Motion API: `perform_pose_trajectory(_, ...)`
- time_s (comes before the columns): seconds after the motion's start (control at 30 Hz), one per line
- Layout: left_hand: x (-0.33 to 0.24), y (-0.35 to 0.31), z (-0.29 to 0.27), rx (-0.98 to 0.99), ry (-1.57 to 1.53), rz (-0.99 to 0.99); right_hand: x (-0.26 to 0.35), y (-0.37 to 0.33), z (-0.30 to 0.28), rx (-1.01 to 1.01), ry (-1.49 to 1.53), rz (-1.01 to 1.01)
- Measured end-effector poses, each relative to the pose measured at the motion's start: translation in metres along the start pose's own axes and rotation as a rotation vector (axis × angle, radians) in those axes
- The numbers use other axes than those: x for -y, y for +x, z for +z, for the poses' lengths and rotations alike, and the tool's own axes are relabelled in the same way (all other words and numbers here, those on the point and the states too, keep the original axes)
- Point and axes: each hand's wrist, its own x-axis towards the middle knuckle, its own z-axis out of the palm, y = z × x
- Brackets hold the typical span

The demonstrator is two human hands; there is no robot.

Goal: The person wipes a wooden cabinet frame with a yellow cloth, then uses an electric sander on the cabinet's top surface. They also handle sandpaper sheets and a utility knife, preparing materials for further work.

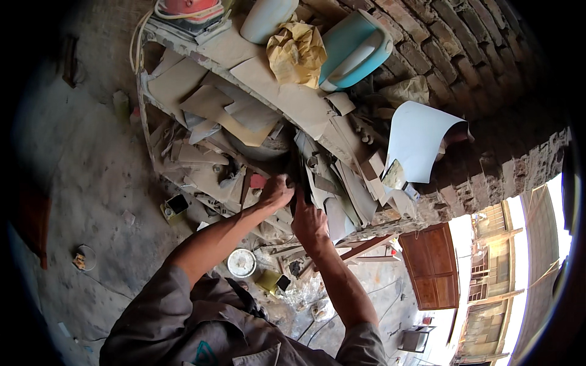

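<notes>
Both arms reach forward into a cluttered shelf (256,110) stacked with worn sheets. My left hand (278,190) is closed at the shelf's front opening, its fingers curled beside a dark gap. Just right of it and slightly nearer, my right hand (309,221) is closed too, with one finger stretched up along a dark narrow edge. Whatever the fingers grip is too dark and small to make out. A small red block (258,181) lies left of my left hand. To the right of my right hand lean several thin boards (354,189).
On top stand a crumpled brown paper (297,53), a teal and white jug (357,52) and a red-topped machine (183,7). A curled white sheet (418,140) juts out by the brick wall (421,43). Below are a white bucket (242,263) and a yellowish cut-open can (271,281).
</notes>
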Motion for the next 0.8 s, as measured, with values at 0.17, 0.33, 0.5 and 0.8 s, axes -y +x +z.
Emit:
perform_pose_trajectory(0.17, -0.011, -0.004, 0.004, 0.024, 0.027, -0.037, -0.004, -0.014, 0.009, -0.236, 0.055, -0.015)
perform_pose_trajectory(0.33, -0.029, -0.010, -0.006, 0.038, 0.150, -0.062, 0.020, -0.056, 0.015, -0.484, 0.337, -0.075)
perform_pose_trajectory(0.5, -0.012, -0.006, 0.001, 0.112, -0.114, -0.113, 0.045, -0.106, 0.055, -0.232, 1.595, 0.895)
perform_pose_trajectory(0.8, -0.037, -0.015, -0.018, 0.160, 0.030, -0.095, 0.026, -0.061, 0.042, -0.225, 2.184, 0.723)
